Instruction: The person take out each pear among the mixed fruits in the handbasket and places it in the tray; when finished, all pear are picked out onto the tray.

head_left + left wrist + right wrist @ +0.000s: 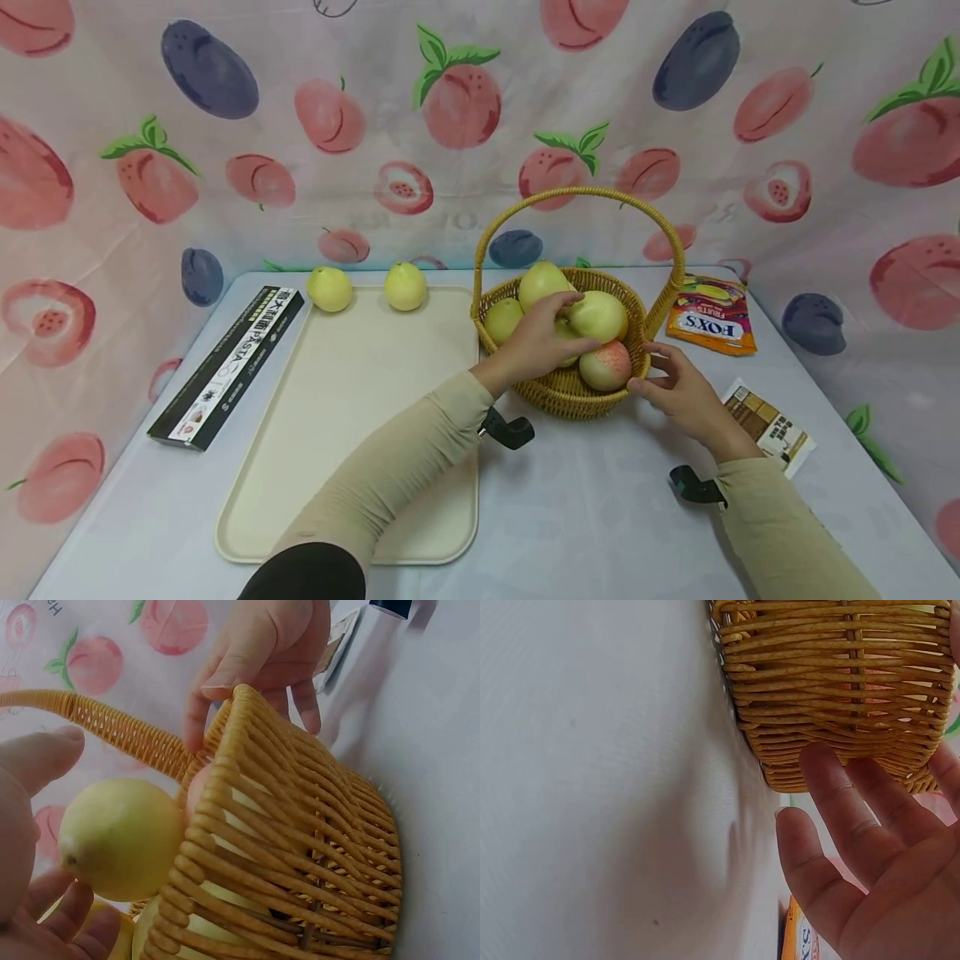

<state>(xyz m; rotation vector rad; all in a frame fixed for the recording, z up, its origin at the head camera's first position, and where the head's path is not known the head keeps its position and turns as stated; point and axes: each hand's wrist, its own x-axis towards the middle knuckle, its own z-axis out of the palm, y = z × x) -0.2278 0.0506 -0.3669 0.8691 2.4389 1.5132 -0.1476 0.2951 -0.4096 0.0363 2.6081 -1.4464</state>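
We had our left hand [534, 337] loosely spread round an upper pear [600, 318] in the wicker basket [564, 407], thumb clear. Also in there: more pears [540, 282], one peach [606, 368]. Our right hand [686, 400], fingers relaxed, touched basket's side. Two other pears [406, 287] sat at the tray's [375, 358] far edge.

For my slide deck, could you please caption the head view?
Left hand on a yellow pear in a wicker basket, right hand at the basket's side.
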